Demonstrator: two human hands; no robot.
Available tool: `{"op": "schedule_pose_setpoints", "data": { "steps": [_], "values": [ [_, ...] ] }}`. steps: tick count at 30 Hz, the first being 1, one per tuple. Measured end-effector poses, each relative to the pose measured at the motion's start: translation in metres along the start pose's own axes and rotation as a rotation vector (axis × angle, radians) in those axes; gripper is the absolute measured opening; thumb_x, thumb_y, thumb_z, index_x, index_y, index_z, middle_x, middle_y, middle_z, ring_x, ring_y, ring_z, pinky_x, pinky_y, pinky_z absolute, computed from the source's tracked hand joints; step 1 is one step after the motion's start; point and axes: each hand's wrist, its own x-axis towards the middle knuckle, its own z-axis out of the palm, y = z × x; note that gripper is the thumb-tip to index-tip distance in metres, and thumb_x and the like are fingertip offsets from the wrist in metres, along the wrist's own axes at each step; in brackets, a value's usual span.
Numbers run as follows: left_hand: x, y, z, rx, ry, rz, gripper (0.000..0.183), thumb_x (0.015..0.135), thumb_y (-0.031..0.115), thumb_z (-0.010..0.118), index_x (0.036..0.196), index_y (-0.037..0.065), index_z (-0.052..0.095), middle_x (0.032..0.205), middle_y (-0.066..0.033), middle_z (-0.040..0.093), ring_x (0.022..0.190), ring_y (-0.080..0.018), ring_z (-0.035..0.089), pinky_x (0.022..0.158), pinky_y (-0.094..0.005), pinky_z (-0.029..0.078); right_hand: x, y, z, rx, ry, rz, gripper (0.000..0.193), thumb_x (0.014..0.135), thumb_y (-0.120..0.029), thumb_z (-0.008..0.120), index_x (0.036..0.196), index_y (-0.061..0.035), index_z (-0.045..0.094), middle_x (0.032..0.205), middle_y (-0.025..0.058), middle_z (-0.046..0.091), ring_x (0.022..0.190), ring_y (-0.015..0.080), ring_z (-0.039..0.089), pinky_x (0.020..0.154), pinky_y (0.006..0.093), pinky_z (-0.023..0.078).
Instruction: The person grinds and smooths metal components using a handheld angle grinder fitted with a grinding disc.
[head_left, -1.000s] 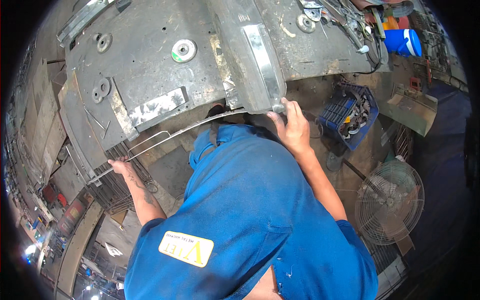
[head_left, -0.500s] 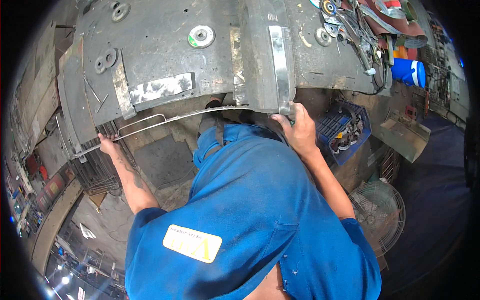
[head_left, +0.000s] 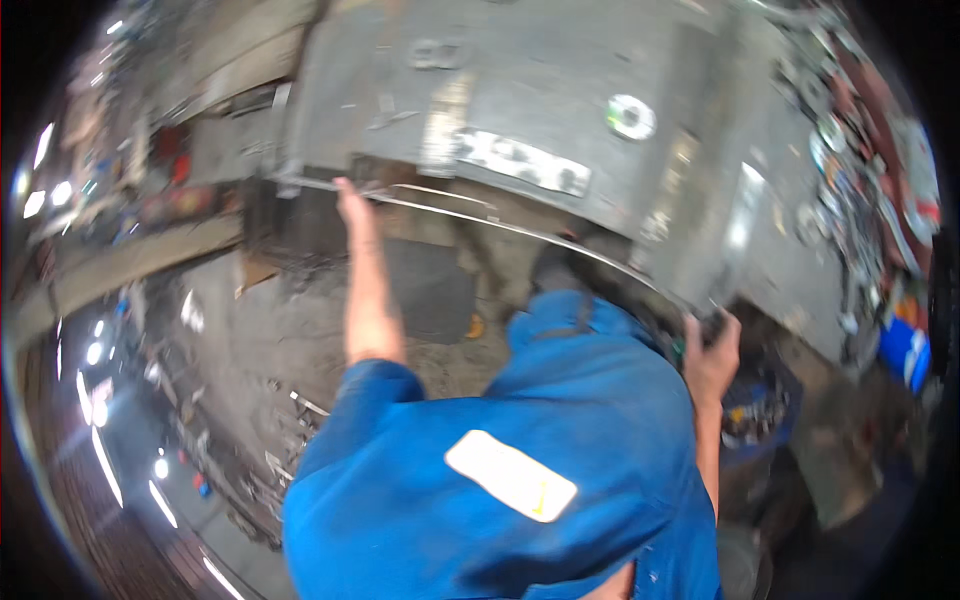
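Grey steel workbench [head_left: 560, 90] now tilts across a blurred view; left hand [head_left: 352, 200] and right hand [head_left: 712, 345] still grip the long bent wire rod [head_left: 520, 228] along its front edge.

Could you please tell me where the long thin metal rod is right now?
In the head view, the metal rod runs along the near edge of the grey workbench, between the left hand and right hand.

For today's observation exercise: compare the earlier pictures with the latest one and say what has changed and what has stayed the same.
The view has swung right and blurred, so the grey metal workbench now lies tilted across the top. The left hand still holds one end of the thin metal rod at the bench edge, and the right hand still grips the other end. Nothing was let go.
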Motion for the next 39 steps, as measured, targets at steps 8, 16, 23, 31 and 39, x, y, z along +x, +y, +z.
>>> {"op": "schedule_pose_setpoints", "data": {
  "steps": [8, 16, 23, 31, 39],
  "values": [
    [-0.011, -0.006, 0.015, -0.147, 0.124, -0.037, 0.048, 0.102, 0.053, 0.043, 0.112, 0.007, 0.052, 0.083, -0.0150, 0.065, 0.064, -0.0290, 0.060, 0.064, -0.0484, 0.055, -0.004, 0.009, 0.000, 0.035, -0.048, 0.066, 0.045, 0.086, -0.022, 0.078, 0.118, 0.0019, 0.056, 0.088, 0.0106, 0.063, 0.076, 0.0206, 0.062, 0.072, 0.0321, 0.051],
    [0.007, -0.002, 0.036, -0.131, 0.116, -0.079, 0.037, 0.105, 0.042, 0.043, 0.104, 0.006, 0.054, 0.079, -0.0128, 0.062, 0.062, -0.0266, 0.059, 0.061, -0.0489, 0.054, -0.003, 0.004, -0.003, 0.009, -0.041, 0.028, 0.043, 0.087, -0.021, 0.077, 0.117, 0.0009, 0.056, 0.087, 0.0104, 0.062, 0.072, 0.0204, 0.061, 0.069, 0.0321, 0.050],
    [-0.001, -0.027, 0.021, -0.021, 0.207, 0.031, 0.044, 0.104, 0.039, 0.047, 0.107, -0.005, 0.054, 0.077, -0.0170, 0.064, 0.056, -0.0286, 0.061, 0.052, -0.0439, 0.052, -0.001, -0.008, -0.002, -0.025, -0.070, 0.204, 0.042, 0.088, -0.018, 0.075, 0.119, 0.0012, 0.055, 0.095, 0.0144, 0.065, 0.081, 0.0198, 0.066, 0.074, 0.0307, 0.052],
    [-0.058, 0.009, 0.064, 0.884, 0.822, 0.479, 0.046, 0.093, 0.027, 0.059, 0.108, -0.016, 0.053, 0.104, -0.0321, 0.059, 0.091, -0.0483, 0.059, 0.079, -0.0551, 0.047, -0.003, -0.006, -0.006, -0.010, 0.058, -0.018, 0.045, 0.084, -0.028, 0.078, 0.117, -0.0045, 0.058, 0.097, 0.0173, 0.068, 0.082, 0.0340, 0.069, 0.071, 0.0413, 0.055],
    [-0.256, 0.029, 0.267, 0.521, -0.776, 0.776, 0.030, 0.093, 0.023, 0.067, 0.118, 0.006, 0.064, 0.118, -0.0101, 0.065, 0.109, -0.0223, 0.060, 0.096, -0.0365, 0.046, -0.008, -0.006, -0.002, 0.005, 0.069, 0.052, 0.046, 0.085, -0.030, 0.075, 0.117, -0.0022, 0.056, 0.103, 0.0178, 0.067, 0.083, 0.0360, 0.068, 0.069, 0.0436, 0.055]
  ]
}}
